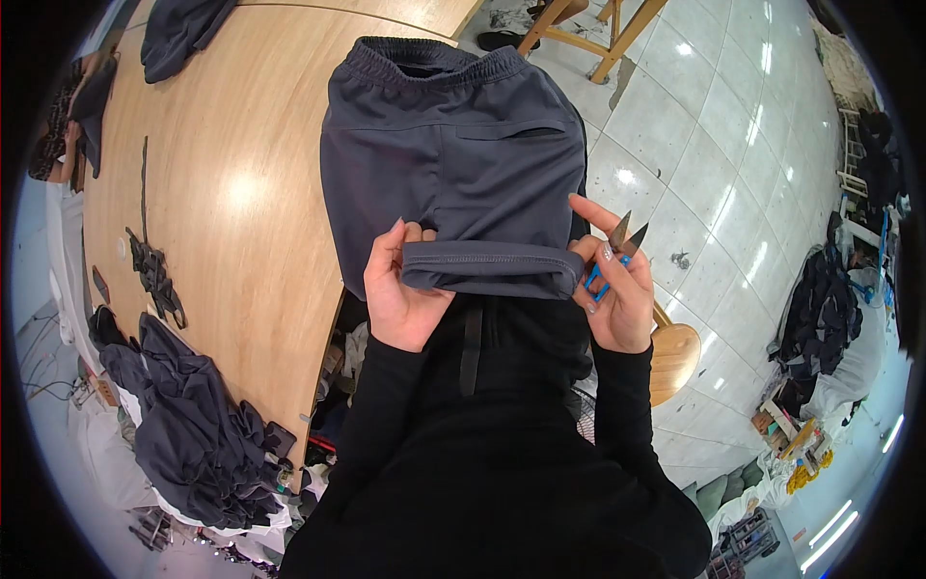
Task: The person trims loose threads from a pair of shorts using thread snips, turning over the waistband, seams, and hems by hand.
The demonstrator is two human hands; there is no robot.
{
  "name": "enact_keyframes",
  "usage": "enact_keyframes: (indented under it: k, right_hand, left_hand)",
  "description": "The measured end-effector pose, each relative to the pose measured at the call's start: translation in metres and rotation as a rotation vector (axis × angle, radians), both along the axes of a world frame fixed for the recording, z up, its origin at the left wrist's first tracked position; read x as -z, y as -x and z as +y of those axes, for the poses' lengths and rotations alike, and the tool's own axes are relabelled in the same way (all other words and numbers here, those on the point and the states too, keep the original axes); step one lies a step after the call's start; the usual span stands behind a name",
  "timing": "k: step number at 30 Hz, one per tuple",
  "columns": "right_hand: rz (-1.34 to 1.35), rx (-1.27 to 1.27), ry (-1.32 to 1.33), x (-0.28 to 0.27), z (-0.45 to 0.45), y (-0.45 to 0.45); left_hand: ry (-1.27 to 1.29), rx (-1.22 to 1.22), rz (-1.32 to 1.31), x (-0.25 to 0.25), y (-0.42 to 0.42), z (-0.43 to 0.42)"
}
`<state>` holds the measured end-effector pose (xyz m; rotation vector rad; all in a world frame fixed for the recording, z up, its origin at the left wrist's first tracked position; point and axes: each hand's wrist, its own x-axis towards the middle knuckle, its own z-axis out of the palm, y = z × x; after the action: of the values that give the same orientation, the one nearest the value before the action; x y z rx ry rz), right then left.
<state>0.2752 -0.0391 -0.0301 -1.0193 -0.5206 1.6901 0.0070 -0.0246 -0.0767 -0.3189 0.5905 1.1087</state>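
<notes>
Black top (502, 463) is nearest; left hand (405, 304) clamps the hem (492, 267) of grey shorts (386, 174), right hand (625, 294) clamps blue snips (624, 261); better keep hem taut, blades (620, 232) away.

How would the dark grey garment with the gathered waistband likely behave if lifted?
The dark grey garment would probably hang floppy, since soft creases run through its cloth. Its gathered waistband looks elastic, so it may stretch when pulled. It seems unlikely to roll, being broad and fairly flat.
</notes>
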Motion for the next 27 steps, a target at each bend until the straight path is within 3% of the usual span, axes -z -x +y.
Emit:
enact_keyframes:
  k: [5, 8, 11, 14, 16, 21, 24, 27]
  right_hand:
    - [-0.071, -0.025, -0.018, -0.002, -0.002, 0.000]
    - [-0.068, 0.004, 0.004, 0.000, -0.003, -0.002]
    - [-0.117, 0.096, 0.127, -0.001, -0.001, 0.000]
    - [-0.213, 0.179, 0.252, 0.010, 0.002, -0.002]
    - [-0.316, 0.215, 0.324, 0.011, 0.006, 0.005]
    - [-0.684, 0.183, 0.096, 0.013, -0.005, -0.005]
    - [-0.699, 0.133, -0.095, -0.001, -0.001, 0.001]
    - [-0.668, -0.072, -0.094, -0.019, 0.012, 0.013]
  left_hand:
    - [-0.033, 0.032, 0.013, 0.005, 0.003, -0.002]
    - [0.100, -0.009, 0.146, 0.000, -0.002, -0.003]
    - [-0.008, -0.024, 0.124, -0.012, -0.007, -0.004]
    - [-0.355, -0.058, 0.134, -0.010, -0.009, -0.005]
    - [-0.405, -0.074, 0.237, -0.015, -0.016, 0.000]
    - [-0.507, -0.062, 0.374, -0.028, -0.032, 0.011]
    - [-0.511, 0.015, 0.533, -0.040, -0.042, 0.009]
    - [-0.544, 0.012, 0.587, -0.040, -0.052, 0.006]
